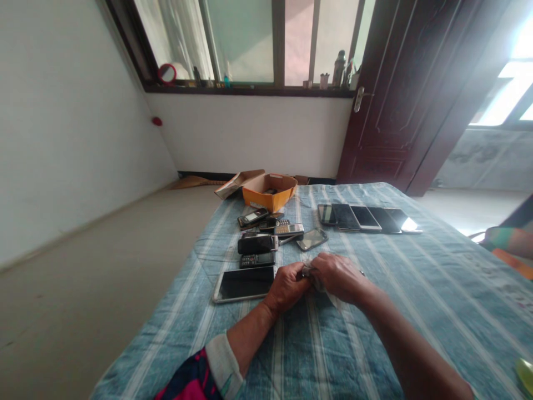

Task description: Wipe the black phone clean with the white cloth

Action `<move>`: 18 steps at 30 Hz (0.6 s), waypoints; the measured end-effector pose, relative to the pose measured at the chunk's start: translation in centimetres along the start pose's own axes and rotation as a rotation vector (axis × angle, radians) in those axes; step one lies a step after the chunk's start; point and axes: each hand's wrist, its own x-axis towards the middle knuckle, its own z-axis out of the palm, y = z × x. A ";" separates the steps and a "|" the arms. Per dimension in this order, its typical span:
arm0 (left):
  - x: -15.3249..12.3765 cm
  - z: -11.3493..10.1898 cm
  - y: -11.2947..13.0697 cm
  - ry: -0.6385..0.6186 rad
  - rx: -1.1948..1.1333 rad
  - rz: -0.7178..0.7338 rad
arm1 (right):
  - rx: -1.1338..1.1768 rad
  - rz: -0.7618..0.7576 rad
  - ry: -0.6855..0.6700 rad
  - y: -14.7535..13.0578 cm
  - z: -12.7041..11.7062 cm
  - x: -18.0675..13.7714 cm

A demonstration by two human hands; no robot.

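My left hand (pixel 287 288) and my right hand (pixel 339 276) meet over the middle of the table, both closed around a small dark object (pixel 308 271) that is mostly hidden by the fingers. A pale cloth or tissue (pixel 328 293) shows under my right hand. Just left of my hands lies a large silver-edged smartphone (pixel 244 284), face up. Beyond it sit several older keypad phones (pixel 258 244) and a small smartphone (pixel 312 239).
A row of several dark smartphones (pixel 366 218) lies at the far side of the blue striped tablecloth (pixel 416 289). An orange cardboard box (pixel 270 191) and its lid (pixel 237 183) stand at the far left corner. A dark door (pixel 400 94) stands beyond the table.
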 end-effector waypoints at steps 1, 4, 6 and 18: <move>0.0 0.0 0.0 0.000 -0.003 0.002 | -0.001 -0.006 0.007 -0.1 0.1 0.0; 0.0 -0.1 -0.1 -0.012 -0.041 0.012 | 0.032 -0.023 0.031 0.0 0.1 0.0; 0.0 -0.1 -0.1 -0.020 -0.070 0.016 | 0.058 -0.032 0.049 0.1 0.1 -0.1; 0.0 0.1 0.0 -0.018 -0.153 -0.048 | 0.054 -0.072 0.080 0.7 0.6 -0.2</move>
